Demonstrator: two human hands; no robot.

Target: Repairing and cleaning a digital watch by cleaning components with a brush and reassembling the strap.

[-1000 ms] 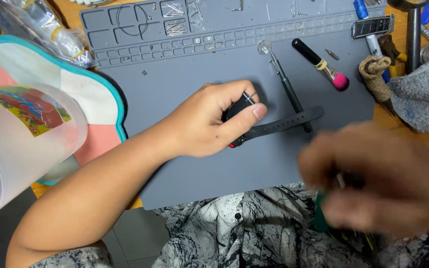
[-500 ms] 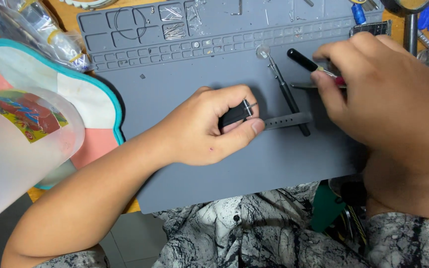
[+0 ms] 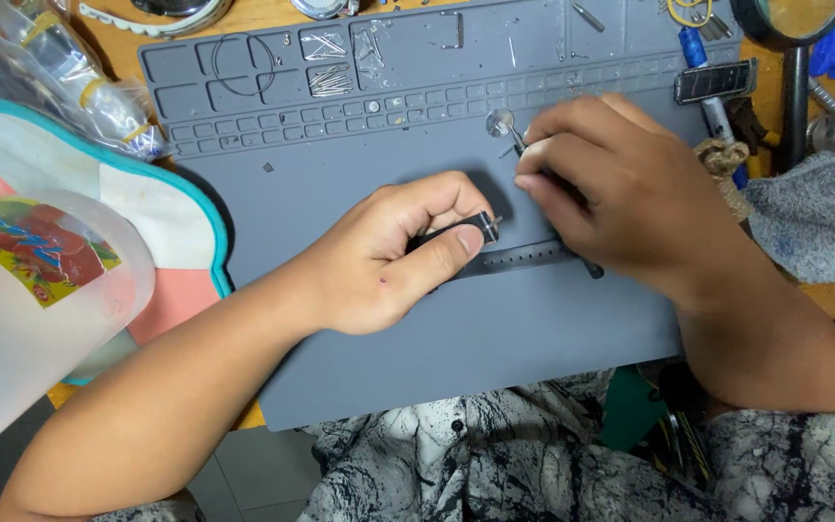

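Left hand (image 3: 393, 256) fingers clamped on black watch strap (image 3: 456, 232) over grey mat (image 3: 359, 193); right hand (image 3: 620, 193) fingers pinched together on thin metal tool (image 3: 512, 137) just beside strap end

A dark watch strap (image 3: 519, 259) is shown lying flat near the centre of the frame, stretched roughly left to right with a slight upward tilt toward the right; a row of small holes is visible along its exposed length. Its left end, a black block-like piece with a small pin projecting from the tip, is pinched between the thumb and fingers of the left hand (image 3: 388, 256). A thin metal tool (image 3: 506, 130) with a small round, shiny head is seen just above the strap, slightly right of centre; its shaft is gripped by the fingertips of the right hand (image 3: 620, 188) and is largely hidden beneath it.
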